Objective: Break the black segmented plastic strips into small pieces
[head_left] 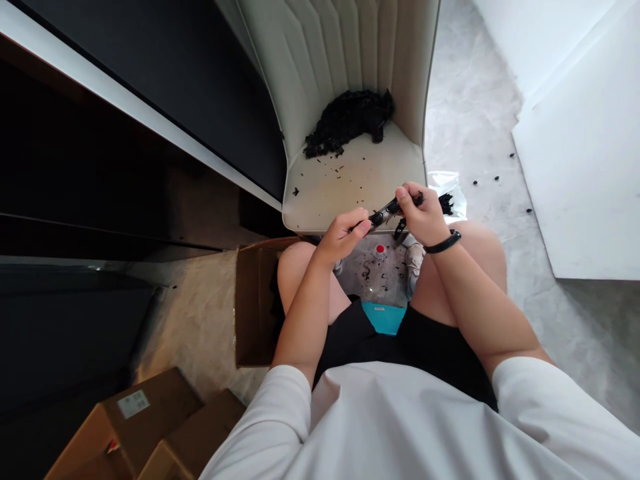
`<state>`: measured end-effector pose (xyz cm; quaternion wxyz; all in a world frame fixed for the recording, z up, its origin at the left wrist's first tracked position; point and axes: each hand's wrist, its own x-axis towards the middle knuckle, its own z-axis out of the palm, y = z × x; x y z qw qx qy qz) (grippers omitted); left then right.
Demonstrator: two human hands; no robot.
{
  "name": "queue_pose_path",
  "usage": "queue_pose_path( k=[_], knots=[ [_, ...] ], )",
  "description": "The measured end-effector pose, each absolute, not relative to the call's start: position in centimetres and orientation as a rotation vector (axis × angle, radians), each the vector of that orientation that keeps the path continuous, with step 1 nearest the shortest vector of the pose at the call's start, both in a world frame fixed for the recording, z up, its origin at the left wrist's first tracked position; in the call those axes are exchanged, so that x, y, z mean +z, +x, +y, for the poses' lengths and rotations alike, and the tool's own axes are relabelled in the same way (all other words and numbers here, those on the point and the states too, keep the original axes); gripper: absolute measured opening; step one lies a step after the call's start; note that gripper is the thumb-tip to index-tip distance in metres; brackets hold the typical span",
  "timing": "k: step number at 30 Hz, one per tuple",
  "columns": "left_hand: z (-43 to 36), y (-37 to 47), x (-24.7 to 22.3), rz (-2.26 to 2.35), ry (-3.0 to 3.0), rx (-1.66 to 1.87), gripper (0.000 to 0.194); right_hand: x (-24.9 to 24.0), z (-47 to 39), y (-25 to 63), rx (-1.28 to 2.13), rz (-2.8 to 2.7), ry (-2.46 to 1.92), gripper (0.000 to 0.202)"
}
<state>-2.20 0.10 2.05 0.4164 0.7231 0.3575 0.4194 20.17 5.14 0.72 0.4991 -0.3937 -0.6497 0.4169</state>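
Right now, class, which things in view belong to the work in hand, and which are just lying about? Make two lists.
In the work:
black strip, held by the left hand and right hand
black pile on the chair, probably

Seemingly just lying about:
cardboard boxes, lower left
blue item between the legs
red cap, lower than the strip

1. Black strip (385,215), near 1 o'clock: ends hidden within left hand (346,235) and right hand (420,210).
2. Chair back (345,47), 12 o'clock: top cropped.
3. Open carton (253,307), 8 o'clock: partly hidden behind knee (296,270).
4. Box label (133,403), 8 o'clock: print illegible.
5. White shirt (395,427), 6 o'clock: cropped.
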Motion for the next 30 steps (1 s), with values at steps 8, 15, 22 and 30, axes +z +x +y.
queue_pose_path(
  k=[8,15,22,30],
  knots=[
    [0.3,-2.8,1.1,1.176,1.846,0.975,0.056,0.4,4.2,18.8,0.934,-1.705,-0.972,0.073],
    [0.5,-2.0,-0.6,1.145,1.650,0.961,0.064,0.5,4.1,18.5,0.912,-1.804,-0.957,0.069],
    [0.8,-0.5,-1.6,1.191,1.697,0.950,0.066,-0.1,3.9,17.8,0.980,-1.754,-0.978,0.072],
    [0.8,-0.8,-1.3,1.055,1.684,0.986,0.065,0.3,3.3,17.5,1.272,-1.634,-0.903,0.081]
  ],
)
